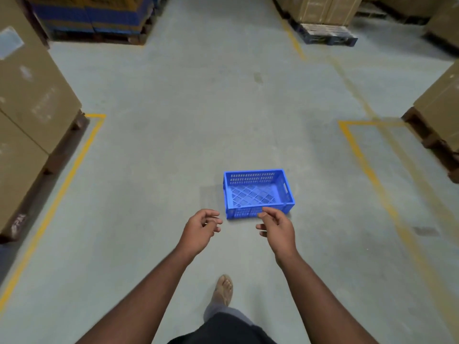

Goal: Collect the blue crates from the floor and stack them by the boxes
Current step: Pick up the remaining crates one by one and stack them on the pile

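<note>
We stand on a grey concrete floor marked with yellow painted lines. A dark pallet lies along our left, another dark pallet along our right. At far right a blue pallet sits on the floor. At far left we see blue-and-yellow wrapped packs, stacked and blurred. One sandalled foot shows below.
</note>
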Demonstrator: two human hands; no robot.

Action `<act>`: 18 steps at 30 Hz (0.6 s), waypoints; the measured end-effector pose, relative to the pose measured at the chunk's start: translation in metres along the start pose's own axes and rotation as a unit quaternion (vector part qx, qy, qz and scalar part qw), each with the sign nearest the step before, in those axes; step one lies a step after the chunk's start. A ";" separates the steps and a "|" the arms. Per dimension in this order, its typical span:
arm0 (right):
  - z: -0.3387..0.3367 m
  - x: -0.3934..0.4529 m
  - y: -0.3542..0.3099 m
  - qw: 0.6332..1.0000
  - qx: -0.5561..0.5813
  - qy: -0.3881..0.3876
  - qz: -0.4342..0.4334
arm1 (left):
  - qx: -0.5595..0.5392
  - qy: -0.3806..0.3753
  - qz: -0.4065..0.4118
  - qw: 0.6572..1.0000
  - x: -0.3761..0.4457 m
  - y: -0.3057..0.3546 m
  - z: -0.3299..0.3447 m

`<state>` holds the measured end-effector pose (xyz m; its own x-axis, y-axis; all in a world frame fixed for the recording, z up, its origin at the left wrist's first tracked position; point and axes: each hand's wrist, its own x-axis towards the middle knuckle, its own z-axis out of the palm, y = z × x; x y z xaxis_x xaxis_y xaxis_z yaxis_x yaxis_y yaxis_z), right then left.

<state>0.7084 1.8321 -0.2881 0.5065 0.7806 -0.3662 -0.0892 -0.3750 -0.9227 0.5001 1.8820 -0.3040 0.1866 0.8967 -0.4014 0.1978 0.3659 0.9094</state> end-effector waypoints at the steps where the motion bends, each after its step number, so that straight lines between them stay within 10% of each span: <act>1: 0.009 0.026 -0.011 1.000 0.018 -0.003 0.010 | -0.001 0.006 -0.006 1.000 0.024 0.008 0.001; 18: 0.089 0.386 -0.033 0.994 -0.079 0.002 0.080 | 0.074 -0.002 -0.140 0.987 0.394 0.033 0.049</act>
<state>0.8305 2.1900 -0.4099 0.5002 0.7025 -0.5062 -0.0330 -0.5687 -0.8219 0.6274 2.2352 -0.4372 0.1081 0.7651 -0.6347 0.3804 0.5580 0.7375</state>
